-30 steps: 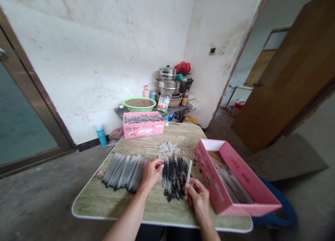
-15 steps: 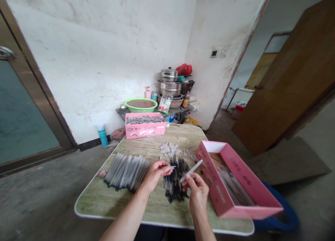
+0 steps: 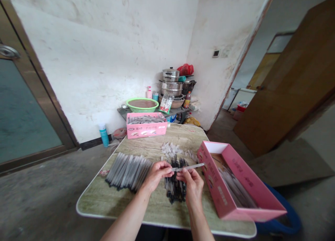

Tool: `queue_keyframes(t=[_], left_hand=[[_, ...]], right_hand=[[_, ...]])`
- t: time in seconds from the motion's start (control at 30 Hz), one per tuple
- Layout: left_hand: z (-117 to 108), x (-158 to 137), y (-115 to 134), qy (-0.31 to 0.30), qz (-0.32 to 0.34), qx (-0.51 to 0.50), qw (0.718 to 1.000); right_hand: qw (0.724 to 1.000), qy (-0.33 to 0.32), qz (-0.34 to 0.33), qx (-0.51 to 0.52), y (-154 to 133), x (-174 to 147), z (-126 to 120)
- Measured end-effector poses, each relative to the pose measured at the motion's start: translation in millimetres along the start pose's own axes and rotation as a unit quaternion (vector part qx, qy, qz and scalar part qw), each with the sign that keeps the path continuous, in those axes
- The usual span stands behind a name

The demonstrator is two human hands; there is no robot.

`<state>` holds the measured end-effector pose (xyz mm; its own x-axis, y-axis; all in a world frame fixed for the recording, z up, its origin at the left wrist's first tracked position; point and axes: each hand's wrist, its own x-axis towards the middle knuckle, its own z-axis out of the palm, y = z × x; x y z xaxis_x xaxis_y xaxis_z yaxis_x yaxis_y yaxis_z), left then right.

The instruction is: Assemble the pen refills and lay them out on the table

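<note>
My left hand (image 3: 158,174) pinches a small translucent cap (image 3: 174,169) between thumb and fingers. My right hand (image 3: 193,187) is closed on a slim translucent pen barrel (image 3: 196,166), which points to the right. The cap and the barrel's left end meet in line between my fingertips; whether they are joined I cannot tell. Below my hands lies a bundle of thin black-ended sticks (image 3: 173,192), perhaps pen refills. A row of translucent pens with dark ends (image 3: 128,171) lies to the left. Behind my hands is a heap of small whitish caps (image 3: 170,149).
A pink box (image 3: 220,188) holding more translucent barrels stands at the table's right edge. Another filled pink box (image 3: 146,131) is at the far edge. Beyond it are a green basin (image 3: 142,109) and stacked pots (image 3: 171,84). A spray can (image 3: 104,135) stands on the floor.
My right hand has brought the barrel left and turned it nearly level, so its end now meets the cap. My left hand keeps its pinch. The view shifted slightly.
</note>
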<state>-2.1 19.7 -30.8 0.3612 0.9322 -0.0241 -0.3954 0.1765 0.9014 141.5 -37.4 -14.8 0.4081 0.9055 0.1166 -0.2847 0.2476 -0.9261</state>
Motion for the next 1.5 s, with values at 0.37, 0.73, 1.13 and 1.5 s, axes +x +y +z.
queue_keyframes(t=[0.37,0.73,1.13,1.5], left_hand=[[-1,1,0,0.007,-0.004,0.002,1.0],[-8,8,-6,0.116,0.103,0.196,0.968],[3,-1,5,0.013,0.102,0.199,0.975],[0,-1,6,0.052,0.066,0.029,0.996]], right_hand=[[1.0,-0.009,0.008,-0.009,-1,2,1],[0.995,-0.042,0.043,-0.075,-1,0,-8],[0.95,-0.151,-0.012,-0.272,-13,-17,4],[0.918,-0.005,-0.051,-0.392,-32,-5,-60]])
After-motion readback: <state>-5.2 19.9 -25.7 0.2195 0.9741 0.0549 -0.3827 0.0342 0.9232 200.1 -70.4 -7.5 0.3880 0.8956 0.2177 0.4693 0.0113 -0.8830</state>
